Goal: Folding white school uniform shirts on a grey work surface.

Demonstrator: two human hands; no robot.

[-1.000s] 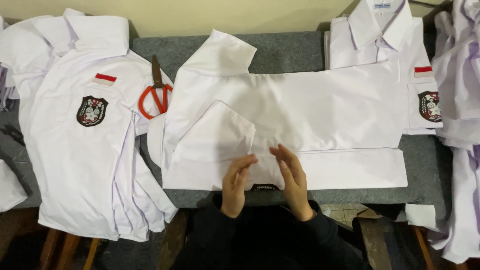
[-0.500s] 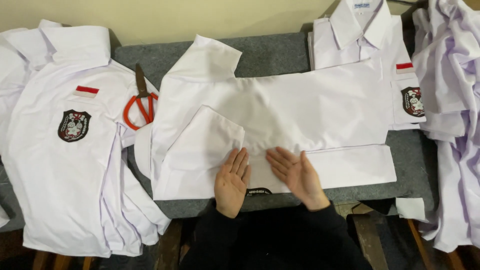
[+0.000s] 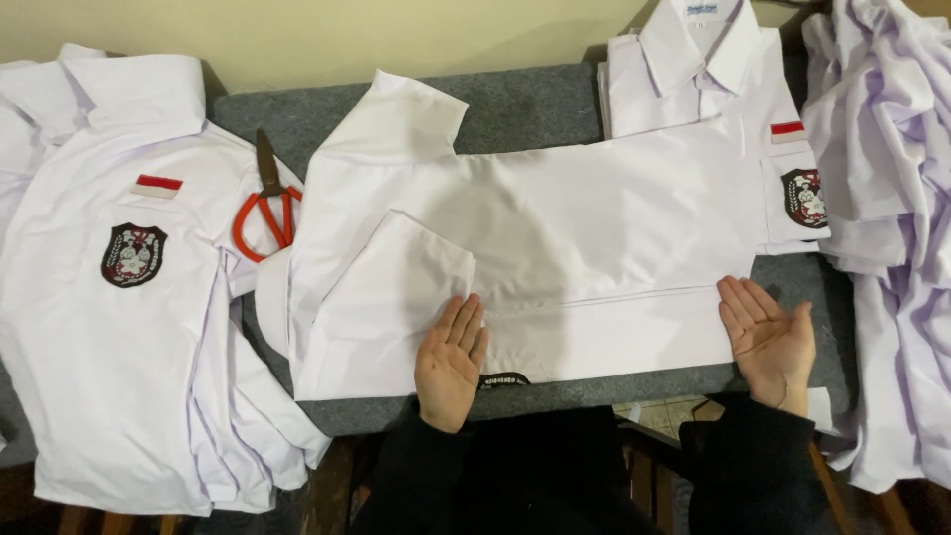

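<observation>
Nearest to me, at the front edge of the grey table (image 3: 535, 99), my left hand (image 3: 451, 362) lies flat, palm down, fingers straight and close together, pressing on the folded white shirt (image 3: 555, 238) near its lower hem; it grips nothing. My right hand (image 3: 771, 342) sits at the shirt's lower right corner, palm turned up, fingers spread loosely, touching the cloth edge but closed on nothing. That shirt lies spread across the middle of the table, back up, one sleeve (image 3: 396, 287) folded inward just above my left hand. Beyond it to the left, orange-handled scissors (image 3: 267, 203) rest between the shirt and a stack of badged shirts (image 3: 119, 297). Farther back on the right I see another folded badged shirt (image 3: 713, 69), partly under the middle one, and a loose heap of white cloth (image 3: 892, 198) beside it.
</observation>
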